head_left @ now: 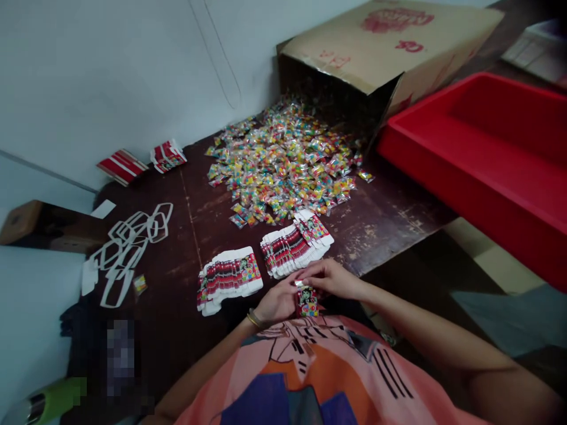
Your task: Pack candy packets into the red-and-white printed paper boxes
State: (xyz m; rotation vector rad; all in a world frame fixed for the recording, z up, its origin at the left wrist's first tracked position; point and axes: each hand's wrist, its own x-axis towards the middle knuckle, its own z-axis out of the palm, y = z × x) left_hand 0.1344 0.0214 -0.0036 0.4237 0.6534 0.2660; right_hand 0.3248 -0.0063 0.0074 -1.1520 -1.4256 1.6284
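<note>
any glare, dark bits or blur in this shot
Head view: dim light, deep shadow inside the open brown cardboard box; head view: small glints on the clear-wrapped multicoloured candies; head view: fine detail on the small red printed carton hard to make out; head view: blocky pixelation at lower left.

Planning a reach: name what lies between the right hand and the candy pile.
In the head view, a row of overlapping printed cartons lies between them.

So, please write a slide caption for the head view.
Left hand and right hand hold a small, patterned red carton near overlapping red-and-white cardboard cartons and heaped multicoloured plastic packets.
</note>
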